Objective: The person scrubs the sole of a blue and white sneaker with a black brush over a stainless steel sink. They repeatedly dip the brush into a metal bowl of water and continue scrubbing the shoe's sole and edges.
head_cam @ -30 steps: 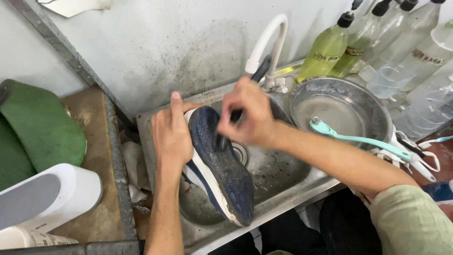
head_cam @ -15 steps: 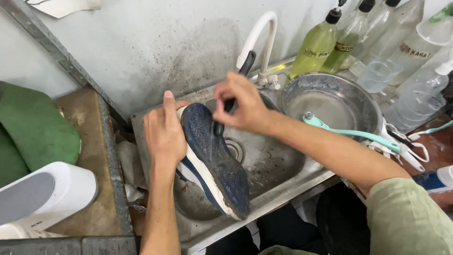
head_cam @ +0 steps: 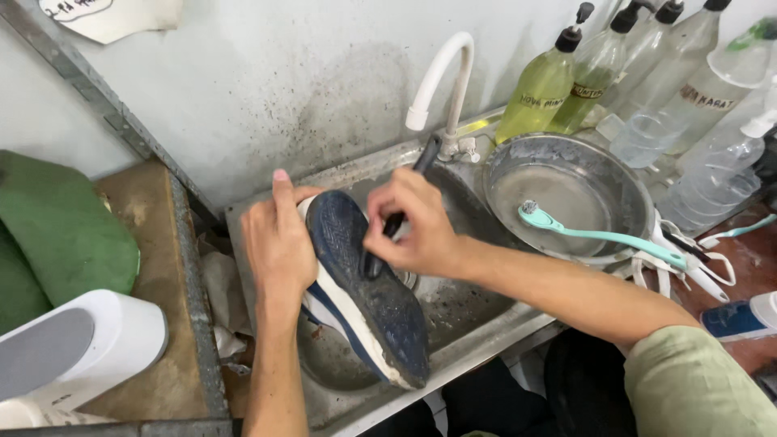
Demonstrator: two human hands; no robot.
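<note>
My left hand (head_cam: 279, 247) grips the navy shoe (head_cam: 364, 283) sole-up over the sink (head_cam: 477, 311); my right hand (head_cam: 413, 222) clamps a black brush (head_cam: 396, 222) against it

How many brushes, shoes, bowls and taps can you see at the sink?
Brushes: 2, a black brush in the right hand and a teal brush
Shoes: 1, the shoe in the left hand
Bowls: 1, the metal bowl
Taps: 1, the white tap
Total: 5
</note>
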